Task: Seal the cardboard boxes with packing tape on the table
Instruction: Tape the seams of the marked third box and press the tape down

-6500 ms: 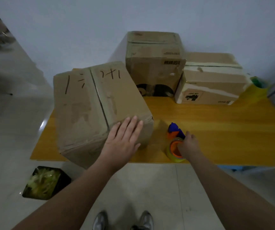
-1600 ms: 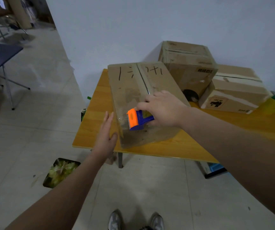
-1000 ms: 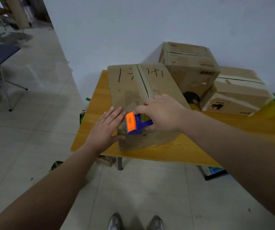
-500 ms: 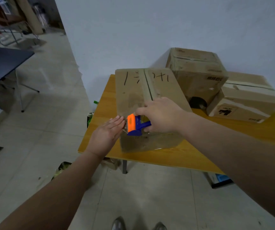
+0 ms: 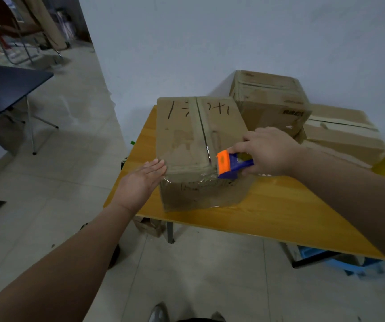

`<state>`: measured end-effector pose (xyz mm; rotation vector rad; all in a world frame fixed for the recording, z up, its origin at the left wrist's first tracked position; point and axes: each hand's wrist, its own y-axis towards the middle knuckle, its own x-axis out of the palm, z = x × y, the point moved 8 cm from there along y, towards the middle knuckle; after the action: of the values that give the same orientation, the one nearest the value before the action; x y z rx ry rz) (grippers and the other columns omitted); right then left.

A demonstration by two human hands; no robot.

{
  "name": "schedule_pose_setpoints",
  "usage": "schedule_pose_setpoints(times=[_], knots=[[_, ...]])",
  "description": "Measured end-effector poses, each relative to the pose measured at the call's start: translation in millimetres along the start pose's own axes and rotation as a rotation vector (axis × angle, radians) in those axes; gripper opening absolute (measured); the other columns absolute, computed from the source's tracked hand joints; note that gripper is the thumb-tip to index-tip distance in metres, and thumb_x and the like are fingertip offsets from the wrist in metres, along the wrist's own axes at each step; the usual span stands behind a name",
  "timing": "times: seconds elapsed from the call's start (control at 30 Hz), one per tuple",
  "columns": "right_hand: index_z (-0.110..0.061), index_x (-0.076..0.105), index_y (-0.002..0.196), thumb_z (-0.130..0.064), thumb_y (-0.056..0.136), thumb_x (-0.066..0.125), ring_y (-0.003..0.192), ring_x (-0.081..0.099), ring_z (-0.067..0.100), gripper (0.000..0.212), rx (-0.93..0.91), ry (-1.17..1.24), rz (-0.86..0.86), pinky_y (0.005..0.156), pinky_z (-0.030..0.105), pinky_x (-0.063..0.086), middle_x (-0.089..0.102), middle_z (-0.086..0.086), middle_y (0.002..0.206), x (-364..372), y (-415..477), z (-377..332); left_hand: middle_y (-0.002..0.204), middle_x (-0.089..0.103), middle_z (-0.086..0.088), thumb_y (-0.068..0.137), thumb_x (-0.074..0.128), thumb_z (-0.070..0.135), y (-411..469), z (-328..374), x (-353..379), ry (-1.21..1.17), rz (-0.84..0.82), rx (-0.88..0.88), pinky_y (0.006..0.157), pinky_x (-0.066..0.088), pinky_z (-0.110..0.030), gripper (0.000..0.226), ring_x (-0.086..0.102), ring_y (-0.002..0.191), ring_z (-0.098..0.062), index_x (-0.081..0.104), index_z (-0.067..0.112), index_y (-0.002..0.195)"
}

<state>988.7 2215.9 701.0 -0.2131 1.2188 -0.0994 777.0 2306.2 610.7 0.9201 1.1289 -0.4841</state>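
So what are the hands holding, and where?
The right hand grips the orange-and-blue tape dispenser by its blue back end. The left hand holds nothing; it presses flat against the brown cardboard box.

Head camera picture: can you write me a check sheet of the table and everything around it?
Surface: yellow wooden table, holds three boxes.
Job's things: brown cardboard box with black pen marks, clear tape along its near top edge; orange and blue tape dispenser at that edge; tall cardboard box and low cardboard box behind.
Clutter: blue plastic thing under the table, blurred.
Grippers: left hand flat against the box's near left corner; right hand grips the dispenser.
Cables: nothing seen.
Surroundings: white wall, tiled floor, dark folding table at left.
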Motion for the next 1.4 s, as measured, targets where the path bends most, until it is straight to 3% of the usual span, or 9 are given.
schedule_pose_setpoints(times=[0.1, 0.23, 0.33, 0.43, 0.6, 0.67, 0.77, 1.2, 1.4], knots=[[-0.040, 0.034, 0.142, -0.058, 0.083, 0.060, 0.104, 0.049, 0.018, 0.066, -0.004, -0.003, -0.007, 0.078, 0.029, 0.028, 0.051, -0.003, 0.118, -1.3, 3.4, 3.3, 0.113, 0.067, -0.015, 0.066, 0.081, -0.008, 1.6, 1.2, -1.5, 0.006, 0.011, -0.011, 0.109, 0.004, -0.011, 0.044, 0.065, 0.104, -0.033, 0.069, -0.001, 0.108], [-0.040, 0.036, 0.140, -0.057, 0.084, 0.060, 0.105, 0.050, 0.019, 0.064, -0.024, 0.002, -0.048, 0.081, 0.030, 0.032, 0.051, -0.003, 0.117, -1.9, 11.5, 1.1, 0.114, 0.067, -0.014, 0.069, 0.079, -0.006, -0.7, 1.5, -0.1, -0.015, 0.019, -0.001, 0.107, 0.021, -0.016, 0.042, 0.064, 0.105, -0.031, 0.068, 0.000, 0.109], [-0.039, 0.038, 0.139, -0.056, 0.083, 0.062, 0.105, 0.050, 0.018, 0.063, -0.023, 0.004, -0.096, 0.080, 0.030, 0.031, 0.051, -0.003, 0.116, -2.9, 16.3, 0.8, 0.118, 0.066, -0.012, 0.084, 0.065, 0.009, 0.0, 1.0, 3.1, -0.027, -0.002, -0.003, 0.099, 0.040, -0.038, 0.031, 0.062, 0.110, -0.029, 0.067, 0.002, 0.114], [-0.037, 0.042, 0.136, -0.053, 0.082, 0.064, 0.106, 0.051, 0.020, 0.060, -0.053, -0.032, -0.140, 0.083, 0.031, 0.034, 0.051, -0.002, 0.115, -8.0, 21.5, -4.2, 0.120, 0.064, -0.012, 0.090, 0.045, 0.031, 0.7, 3.4, 4.6, -0.006, -0.084, -0.012, 0.101, 0.039, -0.045, 0.043, 0.060, 0.114, -0.029, 0.066, 0.003, 0.116], [-0.032, 0.052, 0.121, -0.046, 0.079, 0.070, 0.099, 0.057, 0.022, 0.049, -0.113, -0.167, -0.133, 0.085, 0.038, 0.046, 0.059, -0.002, 0.111, -23.4, 33.8, -24.4, 0.130, 0.059, -0.006, 0.080, 0.066, 0.050, 19.9, 39.2, -14.7, 0.145, -0.110, -0.011, 0.109, 0.025, -0.039, 0.066, 0.050, 0.125, -0.024, 0.052, 0.012, 0.133], [-0.029, 0.053, 0.119, -0.044, 0.079, 0.071, 0.100, 0.057, 0.023, 0.047, -0.109, -0.200, -0.126, 0.083, 0.038, 0.044, 0.059, -0.001, 0.111, -27.4, 36.6, -28.5, 0.150, 0.036, -0.006, 0.088, 0.056, 0.047, 38.5, 67.9, -5.7, 0.192, -0.190, 0.023, 0.114, 0.008, -0.034, 0.074, 0.029, 0.140, -0.021, 0.027, 0.014, 0.148], [-0.028, 0.053, 0.118, -0.043, 0.080, 0.070, 0.098, 0.057, 0.023, 0.044, -0.096, -0.191, -0.110, 0.082, 0.038, 0.043, 0.059, 0.000, 0.109, -27.8, 34.2, -27.7, 0.159, 0.002, -0.006, 0.101, 0.029, 0.025, 62.3, 92.7, 21.6, 0.346, -0.364, 0.041, 0.115, -0.008, -0.036, 0.060, -0.002, 0.146, -0.020, -0.003, 0.011, 0.151], [-0.023, 0.045, 0.129, -0.032, 0.092, 0.057, 0.111, 0.052, 0.033, 0.040, 0.004, -0.033, 0.073, 0.089, 0.041, 0.040, 0.052, 0.010, 0.121, -39.9, 34.8, -69.1, 0.159, 0.000, -0.005, 0.100, 0.024, 0.016, 44.4, 44.5, 11.5, 0.536, -0.476, -0.060, 0.113, -0.011, -0.047, 0.059, -0.004, 0.146, -0.022, -0.006, 0.012, 0.150], [-0.031, 0.042, 0.136, -0.048, 0.088, 0.059, 0.105, 0.053, 0.028, 0.053, 0.045, 0.038, -0.004, 0.084, 0.036, 0.041, 0.052, 0.006, 0.119, -24.1, -6.5, -11.0, 0.160, -0.004, -0.001, 0.100, 0.025, 0.013, 46.1, 37.8, 16.7, 0.529, -0.461, -0.071, 0.111, -0.015, -0.049, 0.061, -0.005, 0.146, -0.020, -0.009, 0.015, 0.150]])
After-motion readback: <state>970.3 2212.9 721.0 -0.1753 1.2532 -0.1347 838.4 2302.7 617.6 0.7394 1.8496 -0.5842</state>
